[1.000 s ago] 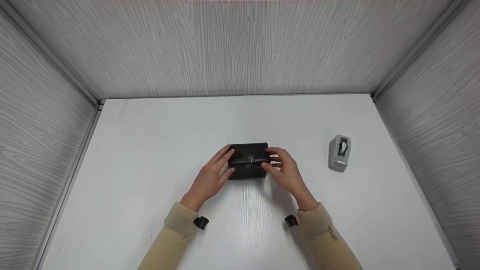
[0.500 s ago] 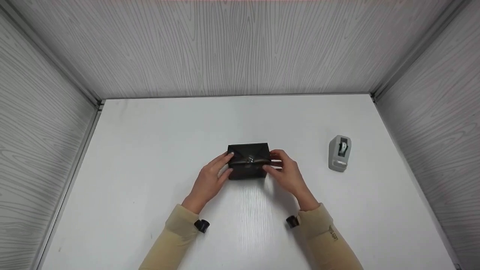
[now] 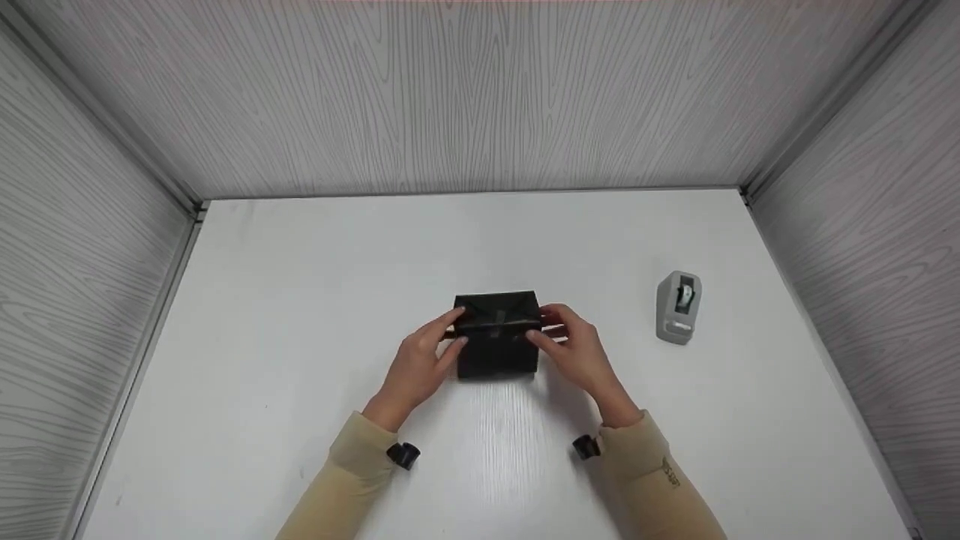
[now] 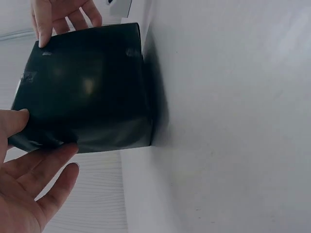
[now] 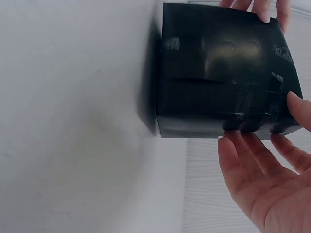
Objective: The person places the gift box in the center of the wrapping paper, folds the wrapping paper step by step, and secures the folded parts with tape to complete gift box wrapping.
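Observation:
A box wrapped in black paper (image 3: 496,352) is at the middle of the table, with folded flaps on top. Bits of clear tape show on its faces in both wrist views. My left hand (image 3: 420,367) grips the box's left side, thumb on the near face and fingers along the side. On the opposite side my right hand (image 3: 576,352) holds it the same way. In the right wrist view the right fingertips (image 5: 248,133) press the side of the wrapped box (image 5: 218,63). The far face is hidden.
A grey tape dispenser (image 3: 679,307) with a roll in it stands to the right on the white table (image 3: 315,262). Grey wood-grain panels (image 3: 450,97) close off the back and both sides.
The box has tipped and come slightly nearer to me, so more of its near face shows. Both hands have shifted slightly with it, the left fingers lower on the side.

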`<state>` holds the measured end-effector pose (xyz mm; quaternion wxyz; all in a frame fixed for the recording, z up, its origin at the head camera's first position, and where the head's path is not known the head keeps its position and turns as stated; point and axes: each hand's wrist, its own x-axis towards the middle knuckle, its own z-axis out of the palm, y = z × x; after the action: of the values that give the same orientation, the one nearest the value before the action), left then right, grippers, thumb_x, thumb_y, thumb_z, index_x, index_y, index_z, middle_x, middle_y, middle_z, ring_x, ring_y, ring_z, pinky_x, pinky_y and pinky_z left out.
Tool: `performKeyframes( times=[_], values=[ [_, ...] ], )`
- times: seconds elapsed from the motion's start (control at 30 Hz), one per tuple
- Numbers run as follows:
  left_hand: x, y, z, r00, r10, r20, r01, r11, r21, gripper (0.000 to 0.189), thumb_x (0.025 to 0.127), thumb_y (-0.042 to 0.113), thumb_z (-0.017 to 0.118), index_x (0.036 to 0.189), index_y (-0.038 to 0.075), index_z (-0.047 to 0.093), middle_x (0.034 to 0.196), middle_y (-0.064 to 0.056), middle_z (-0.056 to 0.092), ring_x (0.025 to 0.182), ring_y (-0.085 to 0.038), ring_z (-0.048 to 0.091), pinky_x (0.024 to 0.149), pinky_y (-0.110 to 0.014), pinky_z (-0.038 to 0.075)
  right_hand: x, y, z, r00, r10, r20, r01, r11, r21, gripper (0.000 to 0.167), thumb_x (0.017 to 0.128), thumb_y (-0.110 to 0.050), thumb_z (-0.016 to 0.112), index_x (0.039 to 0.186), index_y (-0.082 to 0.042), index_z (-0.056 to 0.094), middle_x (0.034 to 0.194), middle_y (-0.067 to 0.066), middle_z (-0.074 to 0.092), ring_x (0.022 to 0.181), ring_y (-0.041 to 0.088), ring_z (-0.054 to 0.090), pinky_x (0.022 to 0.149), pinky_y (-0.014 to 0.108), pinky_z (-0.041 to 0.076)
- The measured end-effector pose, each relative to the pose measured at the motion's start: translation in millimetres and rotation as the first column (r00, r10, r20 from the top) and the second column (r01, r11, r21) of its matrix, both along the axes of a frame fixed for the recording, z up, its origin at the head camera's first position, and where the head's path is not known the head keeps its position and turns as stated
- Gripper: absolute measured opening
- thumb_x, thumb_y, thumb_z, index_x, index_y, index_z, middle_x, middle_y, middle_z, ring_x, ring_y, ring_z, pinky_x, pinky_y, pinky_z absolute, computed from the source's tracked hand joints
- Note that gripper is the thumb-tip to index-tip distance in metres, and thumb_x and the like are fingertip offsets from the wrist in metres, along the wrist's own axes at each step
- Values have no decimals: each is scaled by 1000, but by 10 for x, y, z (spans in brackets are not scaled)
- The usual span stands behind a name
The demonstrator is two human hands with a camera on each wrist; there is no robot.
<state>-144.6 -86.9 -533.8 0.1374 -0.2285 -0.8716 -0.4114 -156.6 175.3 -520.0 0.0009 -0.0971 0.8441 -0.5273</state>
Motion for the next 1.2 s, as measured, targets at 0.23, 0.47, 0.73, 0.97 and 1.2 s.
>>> performKeyframes(
  times=[0.23, 0.47, 0.73, 0.97, 1.2],
  values=[
    [-74, -5, 28, 987, 9, 161, -10, 1000, 4, 43, 101, 26, 58, 139, 7, 51, 105, -9, 70, 85, -18, 68, 77, -38, 54, -6, -18, 41, 991, -37, 129, 33, 999, 29, 36, 94, -31, 69, 120, -6, 64, 96, 8, 67, 76, 21, 67, 64, 35, 55],
    [-242, 15, 14, 943, 40, 330, -26, 999, -46, 47, 103, 29, 53, 144, 7, 46, 103, -9, 69, 88, -22, 66, 80, -40, 51, -131, -47, -46, 977, -61, 205, 58, 998, 19, 38, 95, -26, 67, 124, -3, 63, 101, 13, 66, 80, 21, 66, 68, 36, 56],
    [-413, 25, -28, 874, 76, 479, -40, 996, -85, 55, 103, 29, 52, 149, 3, 37, 114, -16, 67, 102, -27, 66, 86, -43, 51, -247, -94, -110, 962, -27, 273, 30, 1000, -6, 41, 93, -12, 67, 131, 2, 59, 108, 16, 66, 96, 25, 66, 73, 33, 57],
    [-492, 33, -69, 845, 78, 530, -33, 995, -94, 57, 104, 26, 50, 152, 3, 30, 127, -19, 61, 112, -29, 62, 93, -43, 49, -264, -125, -126, 956, -42, 291, 24, 998, 64, 43, 94, -15, 66, 134, -1, 58, 114, 15, 66, 100, 23, 64, 75, 33, 56],
    [-503, 18, -92, 851, 63, 522, -22, 996, -83, 57, 104, 27, 49, 152, 3, 30, 130, -19, 59, 115, -29, 61, 97, -44, 46, -285, -111, -143, 959, -34, 280, 13, 997, 78, 44, 95, -17, 65, 135, -1, 56, 117, 16, 65, 105, 26, 63, 76, 34, 55]
  ],
)
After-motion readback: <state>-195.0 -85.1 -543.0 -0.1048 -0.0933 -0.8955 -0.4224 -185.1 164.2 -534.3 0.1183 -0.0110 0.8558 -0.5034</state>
